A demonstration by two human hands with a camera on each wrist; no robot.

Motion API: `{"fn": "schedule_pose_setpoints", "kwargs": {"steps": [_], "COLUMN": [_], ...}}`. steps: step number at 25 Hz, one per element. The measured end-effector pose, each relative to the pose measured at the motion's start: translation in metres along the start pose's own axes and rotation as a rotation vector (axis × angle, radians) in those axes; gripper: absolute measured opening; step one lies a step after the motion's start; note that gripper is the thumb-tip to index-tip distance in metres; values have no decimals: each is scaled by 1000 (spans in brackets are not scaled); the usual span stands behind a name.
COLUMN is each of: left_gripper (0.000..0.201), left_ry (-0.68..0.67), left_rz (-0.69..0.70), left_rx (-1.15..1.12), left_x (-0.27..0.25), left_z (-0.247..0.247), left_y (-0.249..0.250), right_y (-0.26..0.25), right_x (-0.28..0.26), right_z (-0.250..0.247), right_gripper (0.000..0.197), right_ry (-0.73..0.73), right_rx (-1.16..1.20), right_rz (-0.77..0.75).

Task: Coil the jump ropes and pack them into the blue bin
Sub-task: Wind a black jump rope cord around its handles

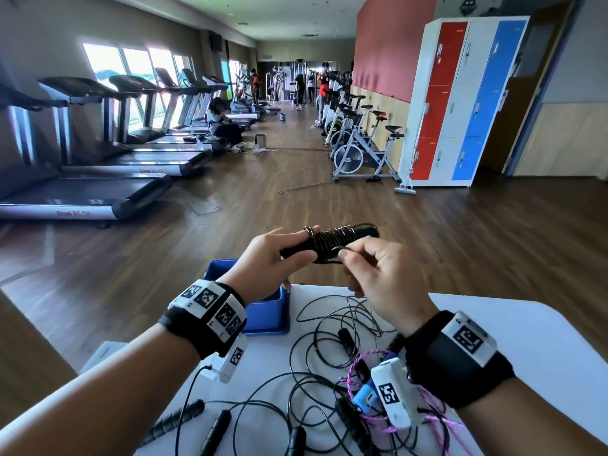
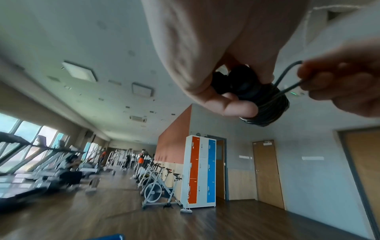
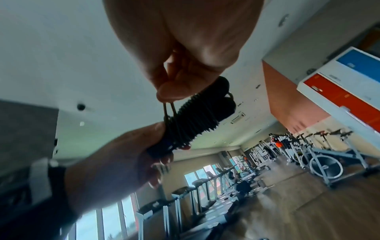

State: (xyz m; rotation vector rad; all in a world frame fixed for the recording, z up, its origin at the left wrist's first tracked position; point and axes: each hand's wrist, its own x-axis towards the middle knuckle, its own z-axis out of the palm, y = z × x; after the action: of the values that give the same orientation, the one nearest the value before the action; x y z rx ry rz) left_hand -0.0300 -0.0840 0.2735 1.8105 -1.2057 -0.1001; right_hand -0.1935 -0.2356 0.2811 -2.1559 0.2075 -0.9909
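Note:
A black jump rope point(image 1: 332, 241) has its cord wound tightly round its two handles, and I hold it in the air above the table's far edge. My left hand point(image 1: 279, 255) grips the handle end of the bundle point(image 2: 246, 87). My right hand point(image 1: 365, 258) pinches a short loop of the cord point(image 3: 169, 108) beside the windings point(image 3: 191, 123). The blue bin point(image 1: 266, 317) stands on the table just below my left wrist, its inside mostly hidden by the arm.
Several loose black ropes point(image 1: 329, 340) lie tangled on the white table point(image 1: 526, 340), with black handles point(image 1: 217, 429) near the front edge. A pink rope point(image 1: 362, 366) lies under my right wrist. Treadmills point(image 1: 98, 179), exercise bikes point(image 1: 362, 153) and lockers point(image 1: 460, 100) stand on the wooden floor beyond.

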Motion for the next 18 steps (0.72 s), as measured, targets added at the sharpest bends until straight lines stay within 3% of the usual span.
{"fn": "schedule_pose_setpoints", "kwargs": {"steps": [7, 10, 13, 18], "left_gripper": [36, 32, 26, 24], "left_ry": [34, 61, 95, 160], "left_rz": [263, 257, 234, 175], "left_rx": [262, 229, 221, 221], "left_x": [-1, -8, -10, -6], "left_z": [4, 8, 12, 13], "left_y": [16, 16, 15, 16], "right_y": [-17, -19, -19, -18], "right_x": [40, 39, 39, 25], "right_z": [-4, -3, 1, 16], "right_gripper": [16, 14, 17, 8], "right_ry": [-24, -51, 24, 64], "right_rx": [-254, -297, -297, -290], "right_rz": [-7, 27, 55, -53]}}
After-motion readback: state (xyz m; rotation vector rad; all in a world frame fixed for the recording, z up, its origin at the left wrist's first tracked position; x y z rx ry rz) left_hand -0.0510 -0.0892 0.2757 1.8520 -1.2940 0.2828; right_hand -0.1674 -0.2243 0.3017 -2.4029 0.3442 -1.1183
